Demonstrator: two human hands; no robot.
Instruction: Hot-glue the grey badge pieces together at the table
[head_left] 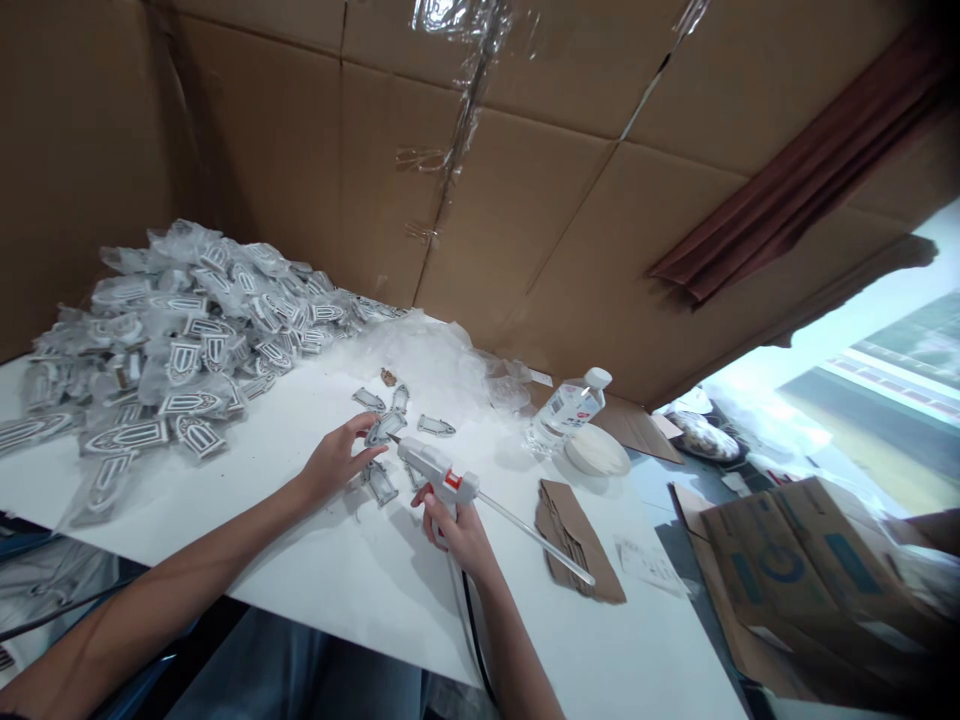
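My right hand [459, 535] is closed around the handle of a white glue gun [435, 468] with a red label. A clear glue stick [536, 537] juts from its back, and its nozzle points at a small grey shield-shaped piece [385, 427]. My left hand [337, 458] pinches that piece against the white table [330, 580]. A few more loose grey pieces [436, 426] lie around it on the table.
A big heap of bagged grey pieces [180, 330] fills the table's left. Crumpled clear plastic [435, 355], a water bottle [567, 410] and a white round lid [596, 450] sit at the back. Brown cardboard pieces [574, 540] lie to the right. Cardboard walls [525, 200] enclose the table.
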